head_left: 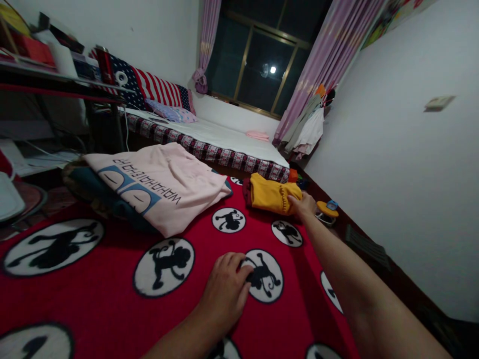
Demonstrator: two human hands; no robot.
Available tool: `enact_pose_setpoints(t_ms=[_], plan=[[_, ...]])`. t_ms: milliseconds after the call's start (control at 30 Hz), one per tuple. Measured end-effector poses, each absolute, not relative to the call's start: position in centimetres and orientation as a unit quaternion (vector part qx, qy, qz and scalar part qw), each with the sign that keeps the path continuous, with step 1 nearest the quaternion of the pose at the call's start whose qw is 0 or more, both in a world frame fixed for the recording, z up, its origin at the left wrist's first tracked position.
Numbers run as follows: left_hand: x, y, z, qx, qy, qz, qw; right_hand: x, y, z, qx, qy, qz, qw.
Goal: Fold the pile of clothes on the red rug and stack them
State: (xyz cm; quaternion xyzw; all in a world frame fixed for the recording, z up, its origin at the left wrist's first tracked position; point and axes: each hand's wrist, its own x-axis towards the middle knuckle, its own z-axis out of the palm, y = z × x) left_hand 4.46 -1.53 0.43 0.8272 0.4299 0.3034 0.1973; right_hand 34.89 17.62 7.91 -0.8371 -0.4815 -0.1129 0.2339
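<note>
My right hand reaches out to the far right edge of the bed and grips the end of a folded yellow garment with a gathered seam. A dark red folded cloth shows at that garment's left end. My left hand rests on the red blanket, holding nothing, its thumb apart from the slightly bent fingers. White ovals with black monkey figures cover the blanket. At the left, a pale pink sweatshirt with printed letters and blue eye shapes lies on top of darker clothes.
A second bed with a white top stands by the window. On the left is a cluttered desk. Clothes hang beside the purple curtain. A yellow stool sits right of the blanket, near the white wall.
</note>
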Motion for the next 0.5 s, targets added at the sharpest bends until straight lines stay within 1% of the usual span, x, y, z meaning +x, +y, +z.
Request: enact_pose_setpoints(t_ms=[100,167,233,267,300,333,400,467,500], plan=[[4.5,-1.6,0.4,0.826,0.431,0.304,0.198,33.8,17.2,8.0,-0.868,-0.438,-0.104,0.21],[4.5,-1.5,0.4,0.826,0.431,0.305,0.198,32.4,17.1,7.8,-0.86,-0.428,-0.137,0.241],[4.5,-1.5,0.5,0.826,0.43,0.304,0.198,30.9,17.1,7.3,-0.817,-0.462,-0.195,0.286],[4.5,-1.5,0.5,0.827,0.43,0.303,0.197,30.1,17.3,7.1,-0.79,-0.493,-0.217,0.293],[4.5,-1.6,0.5,0.828,0.431,0.302,0.196,29.4,17.4,6.9,-0.769,-0.531,-0.22,0.279],[4.5,-1.6,0.5,0.828,0.431,0.3,0.196,28.8,17.7,6.7,-0.758,-0.568,-0.205,0.247],[4.5,-1.6,0.5,0.83,0.431,0.296,0.195,27.8,18.4,6.8,-0.761,-0.616,-0.131,0.156],[4.5,-1.7,0.5,0.831,0.429,0.295,0.196,26.8,19.4,7.6,-0.78,-0.62,-0.056,0.063],[4.5,-1.7,0.5,0.831,0.429,0.295,0.197,26.3,19.9,8.1,-0.789,-0.612,-0.043,0.028]])
